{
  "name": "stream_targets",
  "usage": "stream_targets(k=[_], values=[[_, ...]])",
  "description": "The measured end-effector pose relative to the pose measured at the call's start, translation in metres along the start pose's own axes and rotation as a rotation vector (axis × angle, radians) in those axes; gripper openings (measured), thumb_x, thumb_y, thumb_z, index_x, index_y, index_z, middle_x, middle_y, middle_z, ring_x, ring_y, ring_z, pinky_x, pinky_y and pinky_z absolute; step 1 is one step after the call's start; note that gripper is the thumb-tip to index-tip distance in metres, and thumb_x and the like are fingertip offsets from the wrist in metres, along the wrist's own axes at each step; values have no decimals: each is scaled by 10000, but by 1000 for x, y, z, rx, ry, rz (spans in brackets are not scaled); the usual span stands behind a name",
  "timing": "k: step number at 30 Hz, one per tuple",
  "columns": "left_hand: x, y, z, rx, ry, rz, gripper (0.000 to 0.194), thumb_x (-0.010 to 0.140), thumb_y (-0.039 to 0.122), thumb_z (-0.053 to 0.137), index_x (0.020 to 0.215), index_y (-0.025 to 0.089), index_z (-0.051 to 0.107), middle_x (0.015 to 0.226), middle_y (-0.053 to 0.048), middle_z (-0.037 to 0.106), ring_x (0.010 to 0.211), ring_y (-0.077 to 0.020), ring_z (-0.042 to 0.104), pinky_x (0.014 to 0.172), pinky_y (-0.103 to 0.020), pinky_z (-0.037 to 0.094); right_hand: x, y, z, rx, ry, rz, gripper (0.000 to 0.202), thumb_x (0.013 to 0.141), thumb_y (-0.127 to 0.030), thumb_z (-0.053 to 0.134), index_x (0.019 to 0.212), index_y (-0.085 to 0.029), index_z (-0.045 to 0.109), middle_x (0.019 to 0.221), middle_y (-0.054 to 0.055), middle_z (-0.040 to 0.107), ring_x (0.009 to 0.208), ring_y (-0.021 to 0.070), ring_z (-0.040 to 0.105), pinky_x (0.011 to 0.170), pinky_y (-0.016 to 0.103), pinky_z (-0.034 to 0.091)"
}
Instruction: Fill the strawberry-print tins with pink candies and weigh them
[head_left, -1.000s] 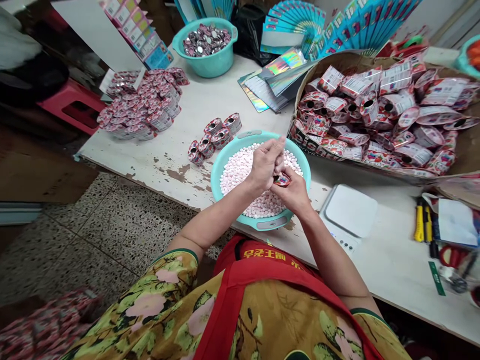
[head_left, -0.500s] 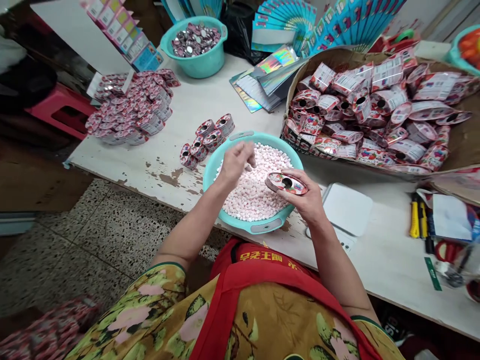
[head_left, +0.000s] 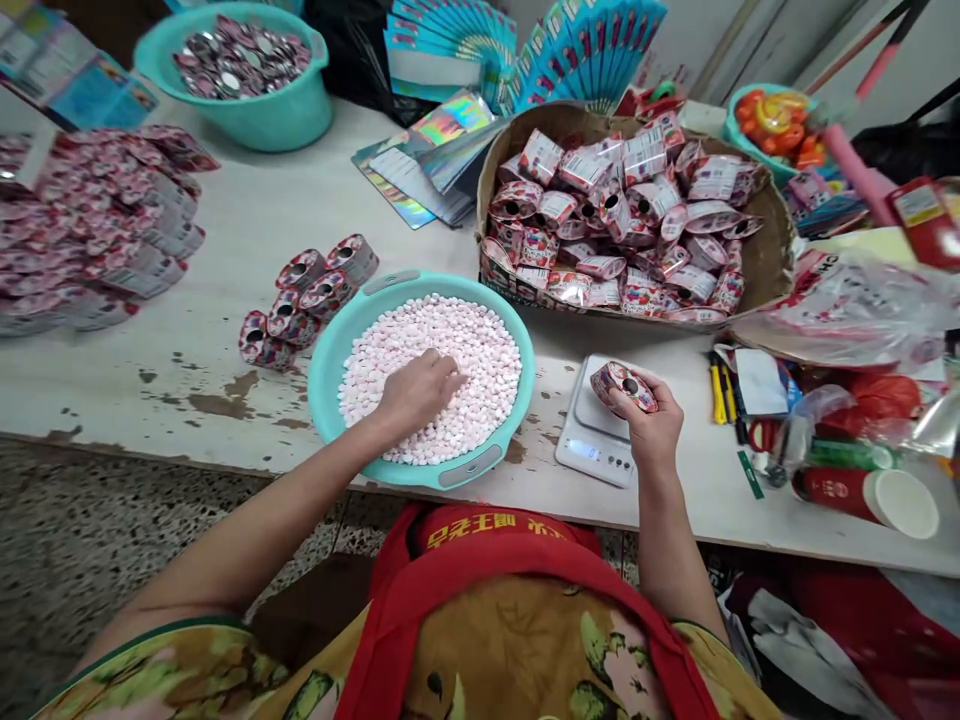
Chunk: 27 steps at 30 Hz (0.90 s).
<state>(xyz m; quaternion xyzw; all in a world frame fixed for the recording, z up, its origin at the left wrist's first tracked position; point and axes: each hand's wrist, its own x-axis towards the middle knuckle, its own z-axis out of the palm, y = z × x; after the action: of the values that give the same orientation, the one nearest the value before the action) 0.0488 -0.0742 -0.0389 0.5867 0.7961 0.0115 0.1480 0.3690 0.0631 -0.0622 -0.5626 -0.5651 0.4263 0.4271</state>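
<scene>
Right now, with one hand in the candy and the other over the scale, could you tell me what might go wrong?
The left hand digs into heaped pink candies in a teal basin overhanging the table edge; candies could spill to the floor. The right hand holds an open-holed tin tilted above the scale; contents may drop out.

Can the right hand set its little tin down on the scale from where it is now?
Probably yes: the right hand holds the tin directly over the scale, whose platform looks bare.

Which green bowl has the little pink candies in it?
The near teal basin, where the left hand rests on pink candies. The far teal bowl holds shiny silver lids instead.
</scene>
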Motion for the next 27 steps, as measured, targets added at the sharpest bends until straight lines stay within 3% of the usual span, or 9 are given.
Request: stream_targets(k=[4, 6, 8, 10, 12, 16, 19, 23, 27], values=[[12, -15, -8, -79, 207, -68, 298, 1010, 352, 467, 922, 202, 709, 904, -115, 695, 1018, -312, 605, 891, -416, 439, -15, -22, 11, -42, -82, -96, 532, 640, -457, 901, 1077, -200, 739, 1037, 62, 755, 966, 236, 714, 928, 409, 581], [17, -24, -11, -382, 279, -131, 239, 953, 349, 541, 849, 199, 695, 793, -82, 656, 872, -259, 598, 793, -352, 440, -21, -38, 20, -56, -146, -185, 486, 687, -439, 887, 1095, -221, 737, 1077, 60, 741, 998, 231, 705, 939, 399, 575], [18, -26, -17, -814, 249, -188, 193, 878, 346, 608, 779, 190, 661, 685, -36, 595, 666, -182, 530, 641, -284, 397, -26, -54, 31, -64, -226, -284, 424, 739, -407, 864, 1108, -244, 734, 1098, 57, 729, 1002, 226, 697, 922, 390, 574], [14, -17, -28, -1149, 208, -184, 149, 802, 324, 675, 776, 178, 666, 637, -5, 564, 555, -132, 453, 545, -251, 340, -31, -68, 42, -76, -318, -371, 370, 774, -379, 842, 1107, -263, 732, 1080, 54, 726, 981, 228, 692, 889, 388, 577], [5, 4, -44, -1240, 247, -70, 147, 778, 300, 717, 846, 170, 711, 681, -8, 608, 570, -121, 473, 545, -237, 360, -34, -77, 56, -91, -418, -437, 329, 799, -356, 820, 1105, -277, 730, 1052, 50, 728, 969, 235, 688, 872, 392, 576], [-8, 52, -72, -972, 270, 313, 89, 862, 227, 680, 908, 198, 751, 868, -40, 716, 793, -154, 610, 764, -265, 468, -42, -87, 82, -91, -556, -487, 316, 814, -296, 781, 1124, -288, 723, 1046, 39, 729, 976, 243, 690, 882, 390, 566], [-9, 61, -77, -846, 229, 389, 126, 878, 221, 685, 985, 219, 751, 945, -42, 733, 840, -164, 633, 807, -277, 472, -46, -88, 88, -82, -587, -490, 330, 806, -293, 787, 1131, -289, 726, 1052, 37, 733, 982, 242, 693, 894, 383, 566], [-4, 18, -60, -702, 358, 177, 252, 941, 379, 637, 1099, 201, 720, 1049, -82, 729, 922, -208, 640, 896, -330, 490, -38, -73, 63, -73, -532, -402, 349, 812, -354, 812, 1142, -271, 733, 1081, 39, 740, 994, 228, 703, 913, 380, 567], [1, -35, -19, -245, 160, 60, 424, 957, 468, 548, 1232, 167, 665, 1261, -167, 661, 1218, -344, 558, 1109, -499, 392, -18, -27, 17, -116, -239, -198, 441, 731, -456, 861, 1099, -253, 727, 1043, 49, 752, 946, 265, 719, 888, 447, 596]])
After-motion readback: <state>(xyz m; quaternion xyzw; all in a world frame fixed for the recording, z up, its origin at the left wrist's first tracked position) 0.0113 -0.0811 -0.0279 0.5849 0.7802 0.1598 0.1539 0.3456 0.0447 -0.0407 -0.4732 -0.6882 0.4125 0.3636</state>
